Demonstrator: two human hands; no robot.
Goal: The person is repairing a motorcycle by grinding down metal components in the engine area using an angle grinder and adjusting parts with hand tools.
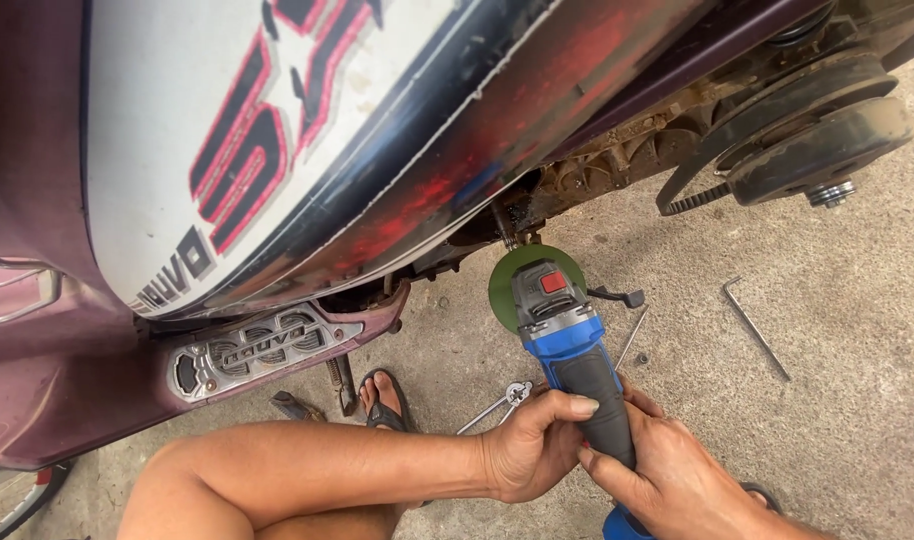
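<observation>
Head view: left hand (532, 445) and right hand (677, 480) both clench the blue-and-black angle grinder (572, 355), green disc (512, 280) at twelve o'clock touching the maroon scooter's underside (517, 215); cutting looks underway, steady pressure needed.

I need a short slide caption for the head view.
Both hands, left hand and right hand, grip a blue angle grinder beside a scooter.

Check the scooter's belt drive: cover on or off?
Off. The black pulley and toothed drive belt sit exposed at the purple scooter's rear; no cover over them.
</observation>
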